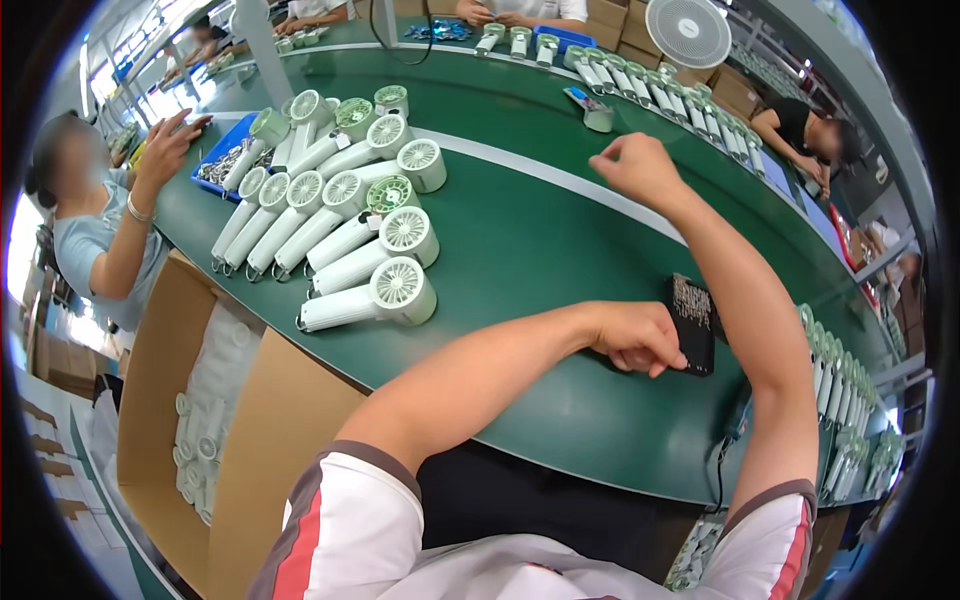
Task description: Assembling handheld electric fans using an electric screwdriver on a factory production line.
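My left hand (637, 336) is at the near left edge of a small black tray (703, 358) with many tiny metal pieces that look like screws. Its fingers are curled into a pinch, and whatever they hold is too small to make out. Farther off, my right hand (637, 172) hangs over the green table with its fingers curled closed; their inside is hidden. Beyond it lies a small pale-green fan part (598, 117) with a blue piece beside it. Rows of white handheld fans (401, 284) with round grilles lie on the left part of the table.
A blue bin (208, 170) of metal pieces stands behind the fans, near a person (100, 230) with raised hands. An open carton (150, 420) of white parts sits at the lower left. More fans line the far (660, 95) and right (832, 385) sides.
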Motion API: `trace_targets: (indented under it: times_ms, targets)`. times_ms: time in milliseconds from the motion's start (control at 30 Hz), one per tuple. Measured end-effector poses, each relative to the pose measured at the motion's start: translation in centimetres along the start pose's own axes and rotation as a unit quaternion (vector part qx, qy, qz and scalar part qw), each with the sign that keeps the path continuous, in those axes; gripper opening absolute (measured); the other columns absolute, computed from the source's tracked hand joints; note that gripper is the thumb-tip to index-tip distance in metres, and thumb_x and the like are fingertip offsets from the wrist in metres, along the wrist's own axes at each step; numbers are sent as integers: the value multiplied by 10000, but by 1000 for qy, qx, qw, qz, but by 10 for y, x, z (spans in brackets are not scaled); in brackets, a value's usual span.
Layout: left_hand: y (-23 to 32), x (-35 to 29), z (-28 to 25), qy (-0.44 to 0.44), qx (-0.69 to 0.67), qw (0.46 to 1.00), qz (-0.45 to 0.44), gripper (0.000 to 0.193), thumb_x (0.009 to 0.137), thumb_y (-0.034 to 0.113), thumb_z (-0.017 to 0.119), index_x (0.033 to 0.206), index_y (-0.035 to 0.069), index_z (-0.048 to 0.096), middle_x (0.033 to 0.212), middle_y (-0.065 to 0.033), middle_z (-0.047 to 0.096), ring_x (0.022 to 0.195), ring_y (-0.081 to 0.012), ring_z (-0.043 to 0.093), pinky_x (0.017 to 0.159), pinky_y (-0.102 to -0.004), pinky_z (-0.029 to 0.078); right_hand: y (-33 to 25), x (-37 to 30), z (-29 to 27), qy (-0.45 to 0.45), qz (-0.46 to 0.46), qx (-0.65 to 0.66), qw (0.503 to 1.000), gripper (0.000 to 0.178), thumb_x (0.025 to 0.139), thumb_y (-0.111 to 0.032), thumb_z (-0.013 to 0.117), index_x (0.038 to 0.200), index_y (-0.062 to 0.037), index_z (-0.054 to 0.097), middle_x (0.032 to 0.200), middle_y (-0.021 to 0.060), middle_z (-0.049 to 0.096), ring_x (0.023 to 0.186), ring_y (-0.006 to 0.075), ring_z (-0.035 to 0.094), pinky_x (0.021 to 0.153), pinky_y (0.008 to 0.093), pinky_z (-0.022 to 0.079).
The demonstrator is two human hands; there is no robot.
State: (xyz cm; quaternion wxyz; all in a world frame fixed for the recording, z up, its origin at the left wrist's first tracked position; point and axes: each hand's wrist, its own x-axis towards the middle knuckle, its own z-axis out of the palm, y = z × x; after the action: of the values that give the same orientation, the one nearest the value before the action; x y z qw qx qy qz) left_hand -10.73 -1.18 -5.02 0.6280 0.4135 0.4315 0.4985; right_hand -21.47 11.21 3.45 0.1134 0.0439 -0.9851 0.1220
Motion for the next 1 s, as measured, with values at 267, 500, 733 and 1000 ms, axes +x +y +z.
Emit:
trace_targets:
  times_ms: [267,500,733,1000]
  targets:
    - [-21,0,-10,-13,-30,999,43,248,844,134,711,658,4,610,486,28,359,387,-82,299,380,-283,205,77,132,59,21,157,33,987,655,762,-581,760,791,69,688,738,182,699,560,312,696,558,427,582]
    - [-10,20,-1,-8,51,993,102,223,814,143,748,661,0,672,532,-53,507,429,-141,451,400,-326,360,192,173,89,17,213,57,975,847,737,-744,727,862,94,716,753,203,690,607,339,692,548,436,547]
    - [-15,10,-8,3,6,999,47,207,812,115,758,709,-46,679,526,-37,494,422,-133,435,394,-309,340,178,174,114,95,153,-39,983,870,729,-717,741,950,124,725,875,287,726,843,417,732,789,466,561]
    - [-12,8,-7,-18,-53,998,43,189,837,23,732,715,-86,638,504,-13,407,397,-93,325,390,-274,238,35,99,36,89,49,122,987,845,740,-593,827,1174,117,678,960,150,730,776,193,668,720,347,537]
